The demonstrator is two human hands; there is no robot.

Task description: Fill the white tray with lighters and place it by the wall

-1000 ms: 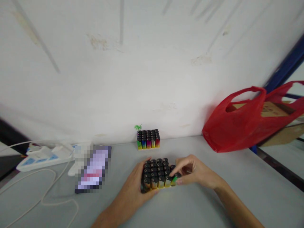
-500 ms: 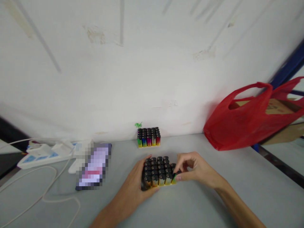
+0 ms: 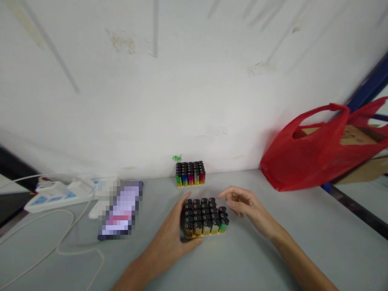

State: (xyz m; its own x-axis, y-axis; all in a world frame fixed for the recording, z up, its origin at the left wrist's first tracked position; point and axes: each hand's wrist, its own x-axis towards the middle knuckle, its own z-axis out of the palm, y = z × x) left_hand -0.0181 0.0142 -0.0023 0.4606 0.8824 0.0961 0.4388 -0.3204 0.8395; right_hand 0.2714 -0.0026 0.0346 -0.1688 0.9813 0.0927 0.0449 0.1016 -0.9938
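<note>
A block of upright lighters (image 3: pixel 202 218) with black tops stands in rows on the table, their lower bodies yellow, clear and green. My left hand (image 3: pixel 177 226) grips its left side, thumb along the near edge and fingers behind the far left corner. The right-hand column is shorter at the back, leaving a gap at the far right corner. Just right of that gap, my right hand (image 3: pixel 242 202) hovers with fingers apart and nothing visible in it. Farther back, a second block of multicoloured lighters (image 3: pixel 190 174) stands near the wall.
At left lie a phone (image 3: pixel 123 210) with a blurred screen and a white power strip (image 3: pixel 57 196) with plugs. A white cable (image 3: pixel 71 226) loops over the grey table (image 3: pixel 242 262). A red plastic bag (image 3: pixel 306 157) holding a cardboard box stands at the back right.
My right hand has let go of the green lighter at the near right corner and moved up and slightly right, its fingers opening. My left hand keeps its hold on the block.
</note>
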